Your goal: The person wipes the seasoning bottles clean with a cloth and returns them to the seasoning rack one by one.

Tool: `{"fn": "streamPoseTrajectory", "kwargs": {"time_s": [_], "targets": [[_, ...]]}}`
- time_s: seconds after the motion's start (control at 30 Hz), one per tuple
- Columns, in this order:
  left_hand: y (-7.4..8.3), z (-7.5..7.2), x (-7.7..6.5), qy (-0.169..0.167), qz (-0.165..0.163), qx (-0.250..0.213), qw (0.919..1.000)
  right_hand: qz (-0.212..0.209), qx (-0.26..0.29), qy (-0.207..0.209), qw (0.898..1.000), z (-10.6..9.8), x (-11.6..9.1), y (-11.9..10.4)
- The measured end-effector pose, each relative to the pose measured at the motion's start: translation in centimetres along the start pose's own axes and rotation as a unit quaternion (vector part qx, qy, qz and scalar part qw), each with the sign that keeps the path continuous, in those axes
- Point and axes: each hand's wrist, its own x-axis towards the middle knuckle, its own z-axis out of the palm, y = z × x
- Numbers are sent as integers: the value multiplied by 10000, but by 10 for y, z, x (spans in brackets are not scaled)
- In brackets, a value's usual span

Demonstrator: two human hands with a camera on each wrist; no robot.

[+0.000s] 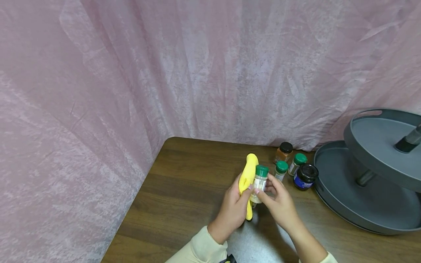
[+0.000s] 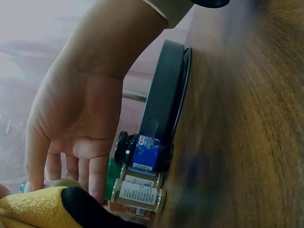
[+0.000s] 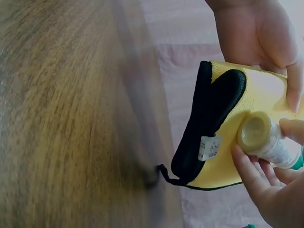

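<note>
My left hand [image 1: 234, 204] grips a folded yellow cloth [image 1: 248, 175] with black edging. A small white tag [image 3: 209, 148] shows on the cloth in the right wrist view. Against the cloth stands a spice jar [image 1: 260, 184] with a green lid and pale contents, tilted a little. Fingers and thumb of my right hand [image 1: 281, 204] pinch this jar from the right side. The left thumb lies close to the jar, in front of the cloth. Both hands are above the wooden table.
Right of the hands stand two more green-lidded spice jars [image 1: 281, 167], an orange-brown jar with a black lid [image 1: 283, 151] and a dark jar with a blue label [image 1: 305, 177]. A two-tier grey tray [image 1: 329, 204] fills the right side. Pink curtain [image 1: 210, 73] hangs behind the table [image 1: 158, 204].
</note>
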Motion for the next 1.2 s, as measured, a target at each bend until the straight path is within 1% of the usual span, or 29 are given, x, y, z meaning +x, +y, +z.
{"fn": "streamPoseTrajectory", "kwargs": {"time_s": [0.1,0.23,0.33,0.43,0.6,0.73,0.83,0.93,1.03,1.2], "targets": [[0,1,-1,-24,-20,-66,10000,-37,68,224,9997,-2,0,-1],[-2,2,-2,-101,-12,-119,9999,-255,175,547,9980,-4,0,-1],[-2,4,-3,-173,19,-104,9998,-380,266,694,9965,-7,1,-2],[-3,5,-3,-231,60,-101,9997,-385,337,732,9960,-9,1,-2],[-3,6,-3,-248,8,-169,9995,-278,406,494,9976,-9,0,-2],[-3,5,-2,-155,-168,-247,9994,-220,511,235,9982,-7,-1,-3],[-2,4,-2,-57,-233,-173,9996,-177,613,75,9979,-4,-2,-3],[-1,2,-2,29,-228,-52,9997,-138,652,-92,9977,-1,-2,-3],[-1,1,-1,92,-193,-31,9998,-118,646,-232,9976,2,-2,-2],[-1,-1,-1,106,-108,-43,9999,-125,322,-278,9990,3,-3,-2]]}}
